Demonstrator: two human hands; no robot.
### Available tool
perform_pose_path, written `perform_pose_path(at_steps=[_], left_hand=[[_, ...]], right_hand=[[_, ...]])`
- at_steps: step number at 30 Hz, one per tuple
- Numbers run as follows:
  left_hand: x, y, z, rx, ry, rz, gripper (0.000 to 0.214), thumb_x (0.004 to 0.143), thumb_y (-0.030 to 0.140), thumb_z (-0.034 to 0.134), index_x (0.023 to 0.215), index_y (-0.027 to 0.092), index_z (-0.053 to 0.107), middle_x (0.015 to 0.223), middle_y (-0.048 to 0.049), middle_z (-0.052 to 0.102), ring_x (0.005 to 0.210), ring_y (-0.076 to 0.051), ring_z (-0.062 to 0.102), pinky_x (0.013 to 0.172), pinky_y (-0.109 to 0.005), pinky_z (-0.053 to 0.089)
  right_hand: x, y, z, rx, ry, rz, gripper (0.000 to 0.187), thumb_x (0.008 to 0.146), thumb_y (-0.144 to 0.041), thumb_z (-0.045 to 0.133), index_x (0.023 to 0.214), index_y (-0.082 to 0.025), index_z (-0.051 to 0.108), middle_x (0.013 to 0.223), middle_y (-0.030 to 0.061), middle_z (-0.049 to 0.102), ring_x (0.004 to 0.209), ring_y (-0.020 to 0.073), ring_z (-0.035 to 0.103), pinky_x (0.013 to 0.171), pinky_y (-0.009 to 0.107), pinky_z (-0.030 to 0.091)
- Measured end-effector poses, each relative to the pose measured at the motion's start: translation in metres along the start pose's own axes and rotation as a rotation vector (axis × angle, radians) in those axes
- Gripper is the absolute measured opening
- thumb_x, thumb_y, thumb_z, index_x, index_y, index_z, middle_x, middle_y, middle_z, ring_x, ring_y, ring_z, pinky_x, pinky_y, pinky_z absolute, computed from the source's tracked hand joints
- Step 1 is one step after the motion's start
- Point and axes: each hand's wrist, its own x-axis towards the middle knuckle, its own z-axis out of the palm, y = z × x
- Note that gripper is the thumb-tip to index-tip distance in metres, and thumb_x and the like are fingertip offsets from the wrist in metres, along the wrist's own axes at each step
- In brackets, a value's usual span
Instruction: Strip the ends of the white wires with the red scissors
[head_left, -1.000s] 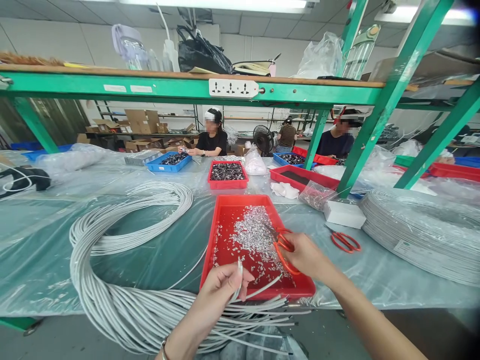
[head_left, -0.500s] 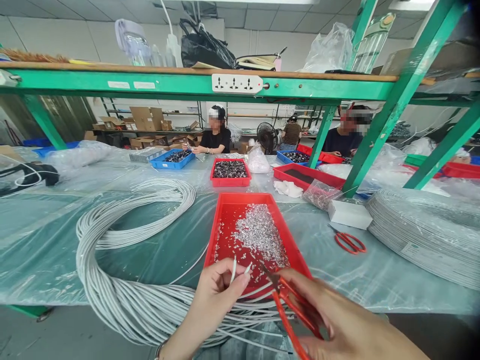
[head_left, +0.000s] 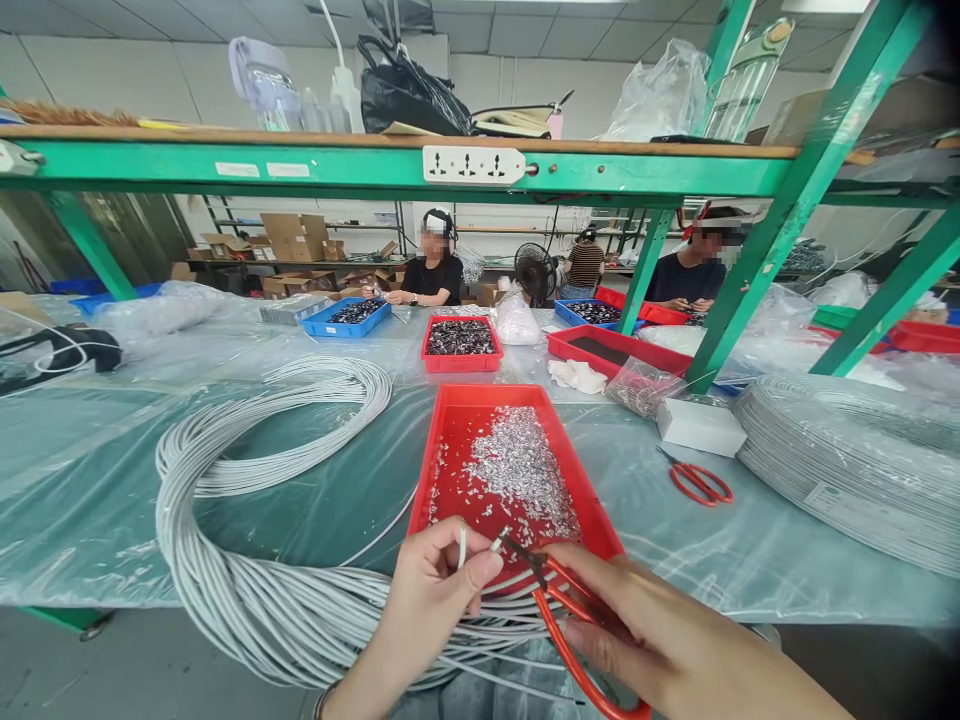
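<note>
My left hand (head_left: 442, 585) is closed on a white cable (head_left: 461, 548), pinching its end between thumb and fingers. My right hand (head_left: 637, 625) grips red-handled scissors (head_left: 559, 625), their blade tips at the cable end by my left thumb. Below and beyond both hands lies a red tray (head_left: 450, 430) scattered with small silvery pieces (head_left: 521, 465). A large coil of white cable (head_left: 255, 600) spreads from the left and passes beneath my hands. Whether the blades are closed on the cable end is too small to tell.
Right of the tray lie a second pair of red-handled scissors (head_left: 701, 483), a white box (head_left: 701, 428) and a big wrapped cable coil (head_left: 862, 480). Behind stands a red bin of dark parts (head_left: 461, 362). A green shelf beam (head_left: 337, 165) crosses above; co-workers sit opposite.
The scissors have moved left, bringing their tips from beside the cable end right up to it. My left hand has stayed nearly in place.
</note>
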Motion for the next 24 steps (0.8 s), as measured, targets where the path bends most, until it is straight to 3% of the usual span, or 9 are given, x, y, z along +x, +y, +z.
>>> perform_pose_path(at_steps=[6,10,12,15,17,22,24], left_hand=[[0.007,-0.010,-0.005,-0.330,-0.293,-0.122,0.035,0.072,0.043,0.065,0.062,0.011,0.055,0.044,0.0020,0.052,0.031,-0.006,0.049,0.030,-0.010,0.029],[0.011,-0.016,-0.013,-0.449,-0.452,-0.223,0.041,0.069,0.046,0.066,0.052,0.015,0.044,0.035,0.0084,0.036,0.021,-0.001,0.023,0.022,-0.012,0.013],[0.010,-0.014,-0.017,-0.479,-0.496,-0.254,0.042,0.064,0.046,0.070,0.052,0.017,0.041,0.034,0.0114,0.029,0.021,0.000,0.014,0.021,-0.013,0.010],[0.007,-0.010,-0.017,-0.480,-0.493,-0.233,0.039,0.068,0.044,0.067,0.055,0.016,0.043,0.036,0.0107,0.031,0.022,0.000,0.013,0.022,-0.013,0.009],[0.006,-0.008,-0.012,-0.459,-0.466,-0.193,0.035,0.074,0.042,0.063,0.059,0.014,0.047,0.039,0.0084,0.038,0.024,0.001,0.017,0.024,-0.012,0.009],[0.006,-0.008,-0.002,-0.300,-0.396,-0.060,0.029,0.079,0.040,0.059,0.070,0.012,0.052,0.045,0.0047,0.049,0.029,0.000,0.025,0.029,-0.012,0.012],[0.005,-0.004,-0.001,-0.216,-0.394,-0.010,0.030,0.078,0.041,0.059,0.071,0.013,0.052,0.051,0.0033,0.052,0.031,0.000,0.028,0.031,-0.013,0.016]], right_hand=[[0.009,-0.001,-0.012,-0.078,-0.093,-0.041,0.040,0.087,-0.028,0.044,0.126,-0.019,0.043,0.097,0.0114,0.063,0.085,0.0246,0.058,0.072,0.037,0.049],[0.018,0.007,-0.018,-0.044,-0.111,-0.092,0.037,0.085,-0.023,0.045,0.122,-0.018,0.047,0.091,0.0093,0.062,0.081,0.0215,0.056,0.070,0.033,0.046],[0.024,0.012,-0.017,0.128,-0.099,-0.100,0.031,0.084,-0.024,0.047,0.115,-0.018,0.052,0.079,0.0045,0.059,0.067,0.0157,0.052,0.060,0.027,0.044],[0.035,0.011,-0.008,0.519,-0.031,-0.022,0.027,0.081,-0.032,0.055,0.102,-0.015,0.056,0.055,-0.0063,0.042,0.045,0.0075,0.036,0.041,0.019,0.030],[0.044,0.004,0.001,0.695,0.020,0.039,0.028,0.075,-0.032,0.064,0.095,-0.015,0.058,0.049,-0.0100,0.034,0.041,0.0057,0.028,0.038,0.018,0.024],[0.061,-0.014,0.019,0.875,0.102,0.004,0.022,0.068,-0.029,0.072,0.061,-0.011,0.061,0.044,-0.0077,0.041,0.040,0.0045,0.027,0.038,0.020,0.018],[0.063,-0.014,0.024,1.051,0.077,0.010,0.025,0.069,-0.032,0.070,0.059,-0.012,0.059,0.036,-0.0093,0.039,0.034,0.0037,0.024,0.036,0.020,0.014]])
